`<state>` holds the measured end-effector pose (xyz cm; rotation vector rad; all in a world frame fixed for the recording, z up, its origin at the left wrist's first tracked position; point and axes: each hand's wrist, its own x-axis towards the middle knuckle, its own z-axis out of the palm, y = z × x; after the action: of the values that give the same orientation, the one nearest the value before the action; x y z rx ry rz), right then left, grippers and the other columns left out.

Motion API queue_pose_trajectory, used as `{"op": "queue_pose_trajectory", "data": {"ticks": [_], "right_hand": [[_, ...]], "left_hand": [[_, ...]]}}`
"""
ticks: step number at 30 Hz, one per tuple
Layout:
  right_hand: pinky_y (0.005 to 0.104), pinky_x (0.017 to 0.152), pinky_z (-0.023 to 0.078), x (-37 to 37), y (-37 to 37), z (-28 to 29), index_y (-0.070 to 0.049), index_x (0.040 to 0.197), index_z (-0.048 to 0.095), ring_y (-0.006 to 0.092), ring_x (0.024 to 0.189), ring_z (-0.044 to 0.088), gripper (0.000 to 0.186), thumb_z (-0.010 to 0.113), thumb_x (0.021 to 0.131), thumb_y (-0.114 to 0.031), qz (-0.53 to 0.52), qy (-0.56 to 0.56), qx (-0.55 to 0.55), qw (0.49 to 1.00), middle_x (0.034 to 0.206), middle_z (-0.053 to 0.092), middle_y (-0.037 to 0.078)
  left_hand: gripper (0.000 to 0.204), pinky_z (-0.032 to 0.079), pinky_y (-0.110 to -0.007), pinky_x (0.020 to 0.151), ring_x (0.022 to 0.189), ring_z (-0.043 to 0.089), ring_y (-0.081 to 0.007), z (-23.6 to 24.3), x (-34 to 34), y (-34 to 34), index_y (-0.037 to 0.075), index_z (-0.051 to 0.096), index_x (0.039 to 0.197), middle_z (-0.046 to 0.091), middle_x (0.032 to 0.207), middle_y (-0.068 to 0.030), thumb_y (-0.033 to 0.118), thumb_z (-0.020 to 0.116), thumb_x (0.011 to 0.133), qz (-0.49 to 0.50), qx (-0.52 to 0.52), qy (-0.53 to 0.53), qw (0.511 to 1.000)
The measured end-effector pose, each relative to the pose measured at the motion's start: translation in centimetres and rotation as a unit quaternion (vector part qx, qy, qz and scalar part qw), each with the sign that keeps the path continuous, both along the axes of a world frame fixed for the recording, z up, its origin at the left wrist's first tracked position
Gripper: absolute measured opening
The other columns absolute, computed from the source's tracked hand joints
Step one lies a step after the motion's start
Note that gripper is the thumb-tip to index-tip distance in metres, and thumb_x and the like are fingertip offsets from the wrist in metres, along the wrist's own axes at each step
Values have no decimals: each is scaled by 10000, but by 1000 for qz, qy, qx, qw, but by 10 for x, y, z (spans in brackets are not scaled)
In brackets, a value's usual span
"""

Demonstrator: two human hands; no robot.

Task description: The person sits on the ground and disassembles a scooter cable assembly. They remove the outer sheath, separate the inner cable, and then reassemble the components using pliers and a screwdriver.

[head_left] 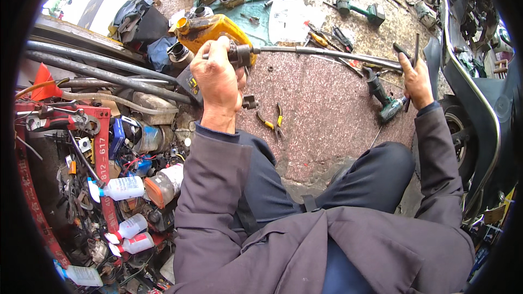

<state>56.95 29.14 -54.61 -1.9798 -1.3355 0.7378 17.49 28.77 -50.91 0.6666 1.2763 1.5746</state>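
Left hand (217, 76) curled tight around a dark metal fitting (241, 55) — set at the near end of a long thin rod (318, 51), held crosswise above the floor (327, 103). Right hand (417, 84) closed around the rod's far end. White lettering on a red frame (102, 155); printed labels on spray bottles (125, 188), fine print too small to read. Yellow jug (210, 31) partly hidden behind the left hand; pliers (269, 124) and green drill (383, 100) on the floor — between the hands and the knees.
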Motion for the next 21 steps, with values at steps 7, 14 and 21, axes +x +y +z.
{"op": "queue_pose_trajectory", "data": {"ticks": [7, 14, 21], "right_hand": [[308, 468, 427, 7, 9, 8, 5, 965, 535, 160, 508, 511, 500, 620, 899, -483, 32, 4, -77, 996, 653, 521, 70], [391, 871, 459, 23, 16, -10, 100, 1330, 428, 329, 973, 617, 794, 610, 882, -530, 70, -215, 183, 957, 1035, 624, 266], [251, 401, 323, 21, 20, 21, -25, 1022, 592, 74, 461, 414, 478, 590, 919, -491, 95, -10, -194, 976, 645, 485, 5]], "left_hand": [[179, 256, -241, 329, 357, 324, -95, 0, 3, -1, 98, 493, 785, 469, 616, -13, 208, 517, 924, -5, -8, 33, 999], [177, 255, -237, 333, 361, 336, -95, -3, 4, 1, 100, 493, 777, 473, 618, -13, 202, 512, 921, -17, -8, 10, 1000], [190, 252, -234, 334, 372, 348, -87, -4, 10, -3, 100, 495, 757, 481, 625, -9, 198, 515, 918, -33, 0, 52, 998]]}}
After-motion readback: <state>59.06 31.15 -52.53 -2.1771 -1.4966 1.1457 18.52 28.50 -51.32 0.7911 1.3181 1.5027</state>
